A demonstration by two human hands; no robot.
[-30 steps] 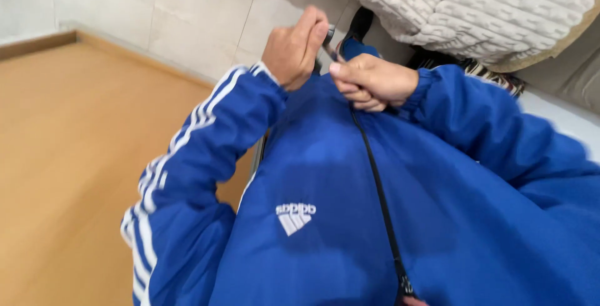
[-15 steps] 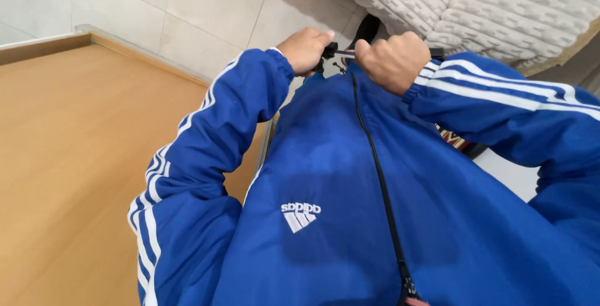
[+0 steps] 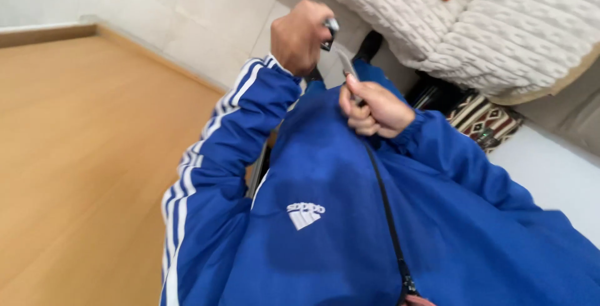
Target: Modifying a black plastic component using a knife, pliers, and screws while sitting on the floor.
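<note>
At the collar of a blue jacket [image 3: 350, 218] with white sleeve stripes, left hand [image 3: 300, 37] is fisted around a small dark metallic piece [image 3: 330, 30], possibly a hanger hook; blur prevents identification. Right hand [image 3: 375, 109] pinches the jacket fabric closed at the top of the black zipper [image 3: 386, 218]. Jacket hangs front-facing above wooden floor [image 3: 81, 156], with a cream knitted garment [image 3: 500, 25] just beyond it.

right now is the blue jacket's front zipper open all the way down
No, the black zipper runs closed down the front of the blue track jacket, from the right hand at the collar downward.
</note>
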